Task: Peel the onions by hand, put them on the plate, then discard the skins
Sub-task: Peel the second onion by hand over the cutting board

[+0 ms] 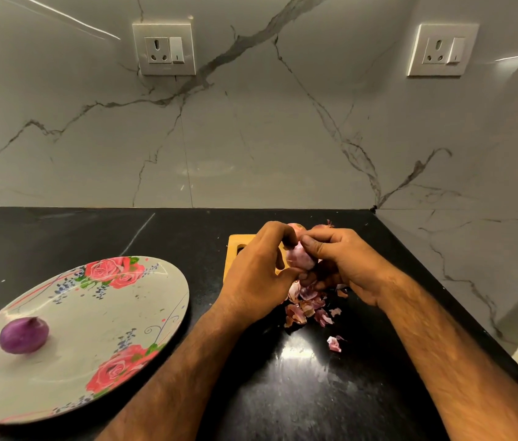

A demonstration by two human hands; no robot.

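Our left hand (257, 275) and right hand (346, 265) both pinch a pink onion (299, 257) above the black tabletop (283, 393). Loose skins (308, 308) lie under it. One peeled onion (24, 335) sits on the flowery plate (92, 319).

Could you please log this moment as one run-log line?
step: peeling | left hand: holds onion | right hand: pinches onion | plate: one peeled onion | skins: on counter
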